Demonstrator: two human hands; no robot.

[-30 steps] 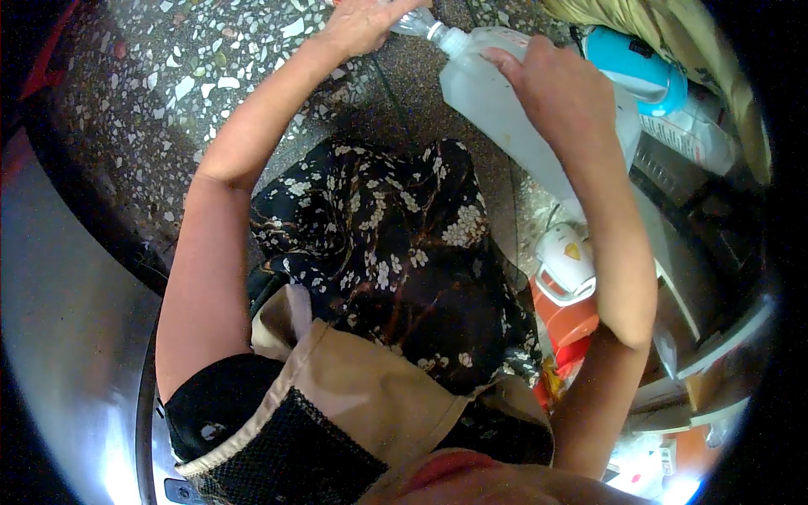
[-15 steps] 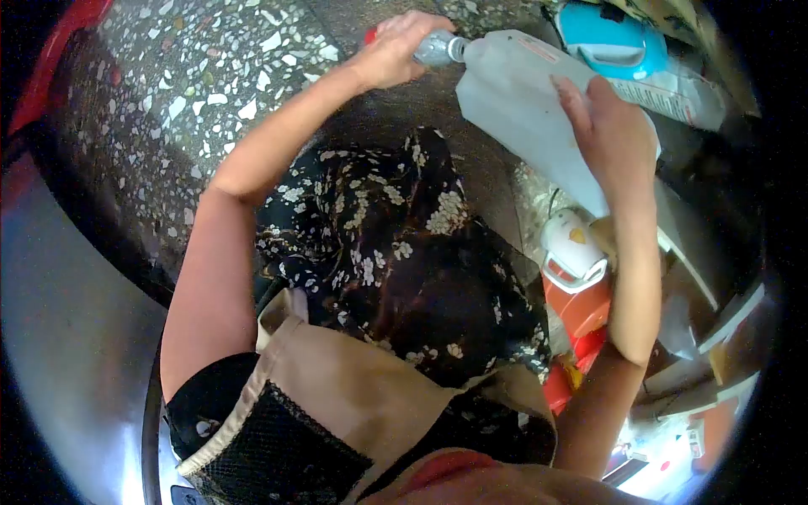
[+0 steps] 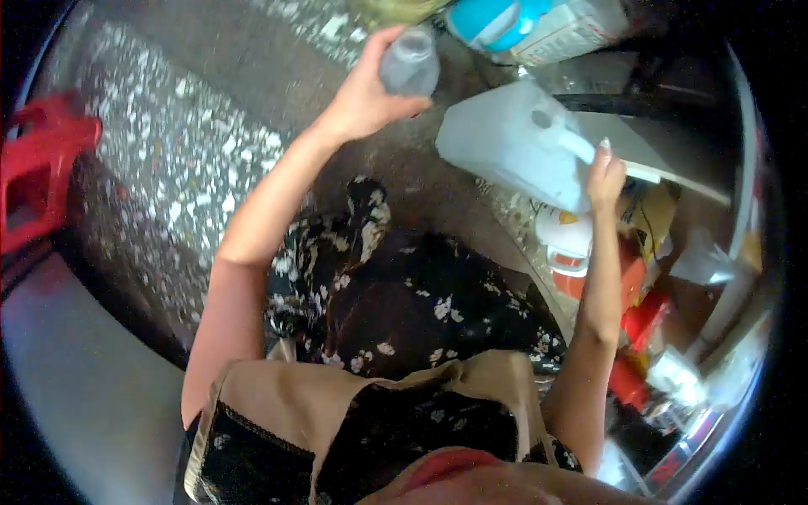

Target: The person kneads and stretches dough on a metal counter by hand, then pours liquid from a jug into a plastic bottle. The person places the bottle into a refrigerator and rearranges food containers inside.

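Note:
My left hand (image 3: 364,99) is wrapped around a clear plastic bottle (image 3: 411,71), whose uncapped mouth points up toward the camera. To its right, apart from the bottle, is a large translucent white jug (image 3: 497,139) with a round dark spot on its side. My right hand (image 3: 606,175) is closed on the jug's handle at the far right end. The jug lies tilted, its narrower end toward the top of the view. Whether liquid is inside either container I cannot make out.
A blue-capped container (image 3: 501,21) with a printed label lies at the top. Below the jug stands a white and orange container (image 3: 564,240). Red plastic items (image 3: 644,320) and clear bags crowd the right. A red stool (image 3: 50,160) stands at the far left on the speckled floor (image 3: 194,160).
The bottle's neck has come away from the jug's mouth, and the bottle now stands more upright. My right hand has shifted from the jug's side to its handle, and the jug has turned.

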